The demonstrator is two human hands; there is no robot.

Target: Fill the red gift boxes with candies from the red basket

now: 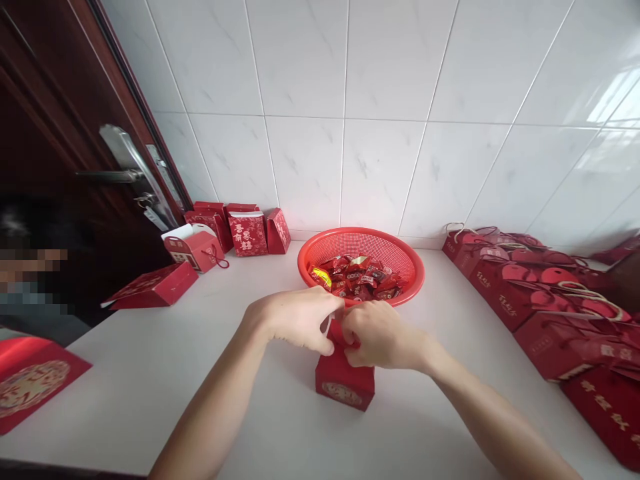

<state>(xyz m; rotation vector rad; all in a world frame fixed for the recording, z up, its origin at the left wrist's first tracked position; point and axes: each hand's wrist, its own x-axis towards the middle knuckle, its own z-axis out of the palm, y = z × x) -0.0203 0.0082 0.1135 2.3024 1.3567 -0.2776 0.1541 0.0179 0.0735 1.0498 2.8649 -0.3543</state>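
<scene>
A small red gift box [345,381] with a gold emblem on its front stands upright on the white table. Both hands are at its top. My left hand [300,319] is curled at the upper left, thumb and fingers on the top flap. From the right, my right hand [383,333] pinches the same top part with bent fingers. The fingers hide much of the flaps. Just behind the hands sits a red plastic basket [411,263] holding several wrapped candies [363,277], one of them yellow.
Rows of red boxes with cord handles [530,293] line the right side. Several red boxes [247,233] stand at the back left, and another box [37,383] is at the left edge. A tiled wall [310,167] rises behind. A person [35,293] is beside the door [55,100].
</scene>
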